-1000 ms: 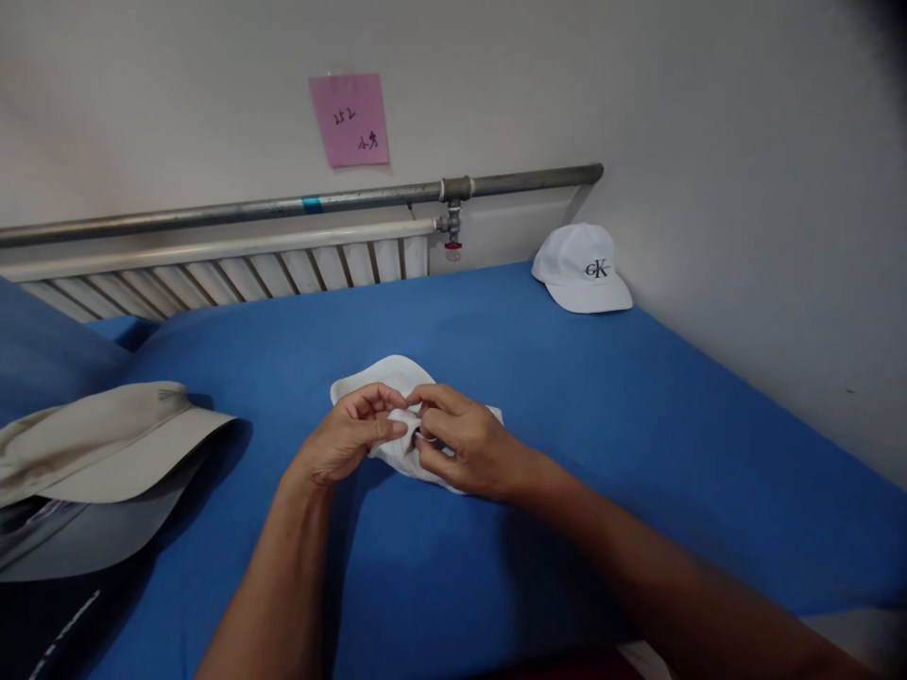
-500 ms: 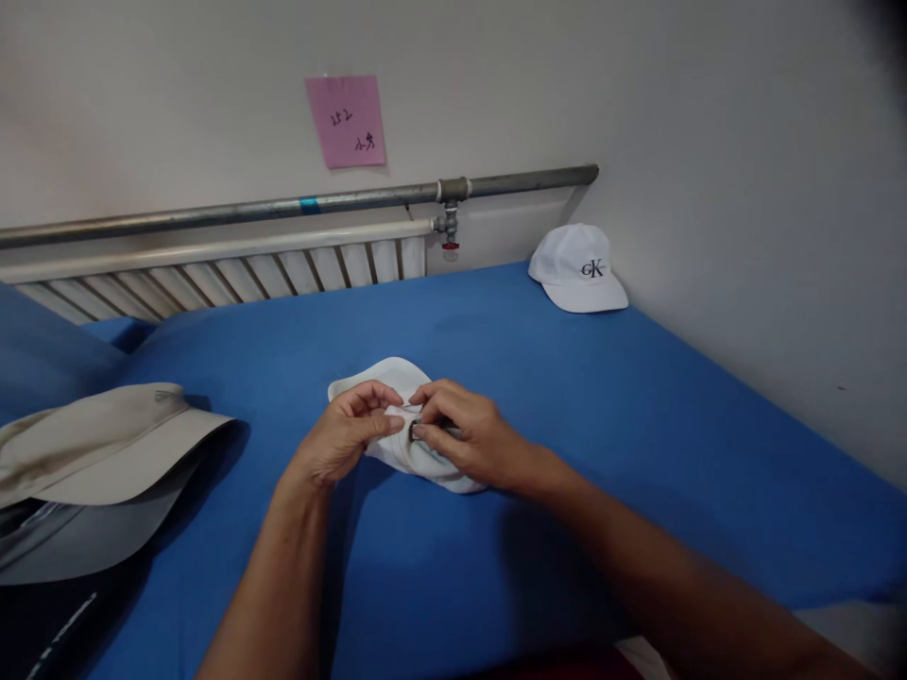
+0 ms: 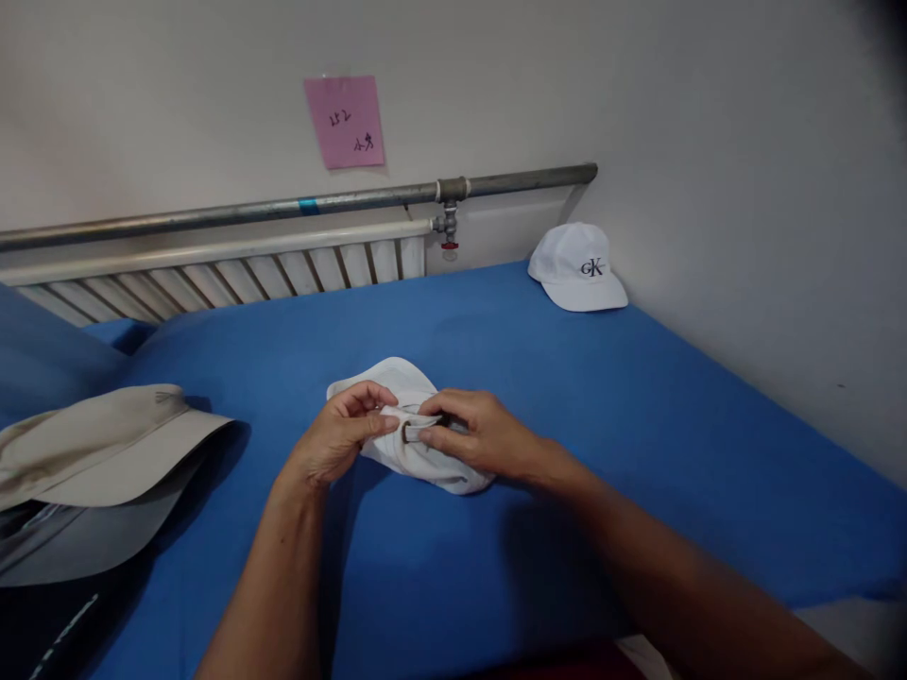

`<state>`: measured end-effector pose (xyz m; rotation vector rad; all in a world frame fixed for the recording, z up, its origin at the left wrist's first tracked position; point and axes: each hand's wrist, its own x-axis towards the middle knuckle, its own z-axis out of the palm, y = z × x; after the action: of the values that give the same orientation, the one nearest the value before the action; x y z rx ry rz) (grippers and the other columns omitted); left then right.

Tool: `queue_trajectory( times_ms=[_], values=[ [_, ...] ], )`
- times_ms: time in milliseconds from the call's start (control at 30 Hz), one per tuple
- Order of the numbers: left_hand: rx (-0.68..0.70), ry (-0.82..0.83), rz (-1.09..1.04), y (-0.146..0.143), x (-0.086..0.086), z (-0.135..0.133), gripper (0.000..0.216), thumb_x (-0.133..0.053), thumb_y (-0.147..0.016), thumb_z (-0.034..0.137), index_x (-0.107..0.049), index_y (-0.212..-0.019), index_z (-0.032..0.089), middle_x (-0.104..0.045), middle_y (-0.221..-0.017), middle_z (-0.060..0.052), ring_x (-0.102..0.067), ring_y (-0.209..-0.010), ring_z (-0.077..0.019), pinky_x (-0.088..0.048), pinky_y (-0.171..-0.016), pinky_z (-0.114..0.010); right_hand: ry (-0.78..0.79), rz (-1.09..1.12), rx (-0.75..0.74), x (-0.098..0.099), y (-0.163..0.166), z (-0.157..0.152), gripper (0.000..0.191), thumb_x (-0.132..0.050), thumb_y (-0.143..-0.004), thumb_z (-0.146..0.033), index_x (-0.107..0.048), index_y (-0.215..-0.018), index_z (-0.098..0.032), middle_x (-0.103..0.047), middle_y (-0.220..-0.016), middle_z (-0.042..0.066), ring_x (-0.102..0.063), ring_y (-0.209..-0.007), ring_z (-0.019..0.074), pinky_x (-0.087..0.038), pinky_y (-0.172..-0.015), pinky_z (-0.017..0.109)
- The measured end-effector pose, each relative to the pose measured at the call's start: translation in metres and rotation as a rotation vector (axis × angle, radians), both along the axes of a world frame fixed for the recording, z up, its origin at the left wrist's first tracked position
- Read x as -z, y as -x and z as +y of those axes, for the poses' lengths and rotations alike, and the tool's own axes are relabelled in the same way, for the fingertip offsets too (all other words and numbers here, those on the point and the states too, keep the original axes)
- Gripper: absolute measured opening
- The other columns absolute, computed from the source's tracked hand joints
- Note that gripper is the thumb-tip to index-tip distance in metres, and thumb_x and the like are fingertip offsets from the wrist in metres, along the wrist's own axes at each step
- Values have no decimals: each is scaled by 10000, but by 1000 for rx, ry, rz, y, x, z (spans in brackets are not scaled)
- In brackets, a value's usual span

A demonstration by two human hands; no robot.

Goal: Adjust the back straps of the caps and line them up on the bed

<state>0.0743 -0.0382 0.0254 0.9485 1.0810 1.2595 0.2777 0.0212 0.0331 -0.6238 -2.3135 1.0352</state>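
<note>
The bed [image 3: 638, 406] wears a solid bright blue sheet, no pattern at all. Right in the middle of it, a plain white cap [image 3: 403, 378] with a small grey metal buckle [image 3: 413, 433] on its strap. Up in the far right corner of the bed, a second white cap [image 3: 575, 269], this one with dark lettering on its front. At the left edge, a beige wide-brimmed hat [image 3: 106, 444], its underside showing grey. Behind the bed, a white ribbed radiator [image 3: 283, 269], a grey steel pipe [image 3: 213, 212] with one blue band, a red-tipped valve [image 3: 448, 247], and a pink note [image 3: 346, 121] with dark handwriting on the off-white wall [image 3: 709, 113].
</note>
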Motion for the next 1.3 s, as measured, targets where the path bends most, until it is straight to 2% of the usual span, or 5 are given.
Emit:
queue_trajectory(
  times_ms=[300,700,1100,1233,1300],
  values=[
    [29,2,-22,-4,-2,-3,230,-809,-592,145,-645,-753,143,-657,-694,8,-599,-596,-92,-476,-569,-197,-69,45,32,6,5,-4,136,-636,-825,-269,-601,-745,-165,-600,-750,-5,-525,-665,104,-377,-642,232],
    [19,-15,-17,-5,1,-4,226,-800,-609,130,-643,-772,148,-652,-701,21,-593,-593,-77,-479,-563,-180,-130,49,36,10,9,-9,132,-647,-809,-256,-567,-753,-166,-570,-729,-20,-502,-647,97,-360,-627,223],
    [0,-24,90,-7,1,-5,179,-789,-647,171,-634,-736,160,-625,-665,39,-558,-585,-61,-446,-549,-161,-130,-27,162,10,16,-16,183,-586,-811,-191,-506,-649,-161,-519,-666,-18,-437,-623,96,-319,-619,238],
    [-2,-32,138,-7,1,-4,169,-772,-674,205,-639,-774,175,-627,-716,30,-567,-637,-76,-457,-602,-185,-91,-18,131,9,14,-13,227,-580,-847,-259,-506,-654,-164,-529,-665,-20,-447,-622,95,-324,-617,234],
    [-21,-96,220,-7,0,-5,128,-736,-724,235,-653,-807,185,-645,-847,3,-593,-766,-100,-471,-697,-210,-73,4,134,9,12,-11,226,-584,-849,-269,-514,-661,-165,-539,-668,-21,-456,-619,94,-331,-614,230]
  ],
)
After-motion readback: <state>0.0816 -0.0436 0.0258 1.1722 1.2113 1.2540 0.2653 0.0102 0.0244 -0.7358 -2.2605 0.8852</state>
